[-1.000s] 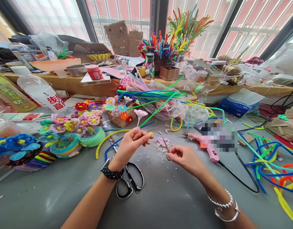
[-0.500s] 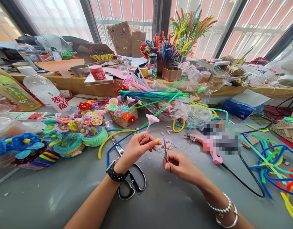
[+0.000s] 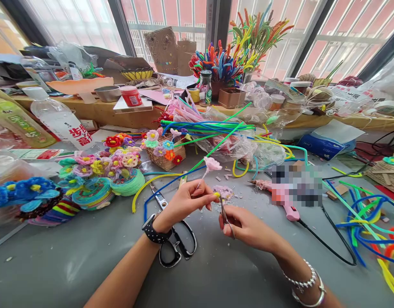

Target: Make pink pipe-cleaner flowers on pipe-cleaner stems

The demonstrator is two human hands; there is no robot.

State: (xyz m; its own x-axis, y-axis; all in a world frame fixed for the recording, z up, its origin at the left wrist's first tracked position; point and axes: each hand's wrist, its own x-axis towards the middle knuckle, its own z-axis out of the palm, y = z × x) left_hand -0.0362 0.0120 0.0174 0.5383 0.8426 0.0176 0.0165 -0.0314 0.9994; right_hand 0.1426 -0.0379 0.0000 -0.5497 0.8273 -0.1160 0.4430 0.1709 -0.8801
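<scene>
Between thumb and forefinger of my left hand (image 3: 192, 199) is a small yellow piece (image 3: 217, 195), fuzzy-looking and partly covered. The same hand also holds the stem of a pale pink pipe-cleaner flower (image 3: 212, 164), which stands up above the fingers. My right hand (image 3: 244, 224) is closed on a small pair of scissors (image 3: 225, 214); the blades point up and their tips are at the yellow piece. Whether the blades touch it I cannot tell. Pink and yellow fuzz clippings (image 3: 227, 192) lie on the table just behind.
Large black-handled scissors (image 3: 180, 241) lie under my left wrist. A pink glue gun (image 3: 280, 194) with its cord rests at right, beside loose coloured pipe cleaners (image 3: 365, 218). At left are finished fuzzy flowers (image 3: 100, 167). A flower basket (image 3: 166, 156) and bundled pipe cleaners (image 3: 212, 128) stand behind.
My left hand has shifted slightly right and down, bringing the yellow piece to the scissor tips. The pink flower has tilted and moved right. My right hand has barely moved.
</scene>
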